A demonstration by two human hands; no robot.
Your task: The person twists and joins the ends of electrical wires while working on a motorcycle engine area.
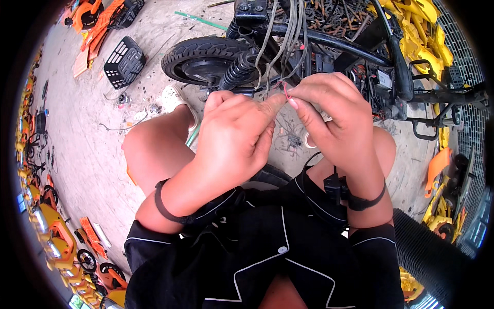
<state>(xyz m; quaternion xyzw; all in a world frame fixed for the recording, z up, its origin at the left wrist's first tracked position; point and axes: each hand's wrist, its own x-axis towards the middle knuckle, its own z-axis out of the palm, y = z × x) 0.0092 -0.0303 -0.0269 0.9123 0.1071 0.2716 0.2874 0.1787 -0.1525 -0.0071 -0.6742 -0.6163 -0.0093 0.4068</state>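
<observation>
Both hands meet in front of a black scooter frame (334,41), their fingertips nearly together. A thin red wire (286,91) runs between them. My right hand (334,113) pinches it between thumb and forefinger. My left hand (234,131) is closed, its thumb and forefinger reaching to the same spot; the wire's other end there is hidden by the fingers. Several grey cables (288,38) hang down over the frame just beyond the fingertips. Past my left hand are the black shock absorber (240,71) and the rear wheel (198,61) with its treaded tyre.
A black plastic basket (125,62) lies on the concrete floor (77,139) at the far left. Yellow body panels (419,31) are heaped at the far right, beside a pile of rusty metal parts (329,18). Orange and yellow scooters (56,232) line the left edge.
</observation>
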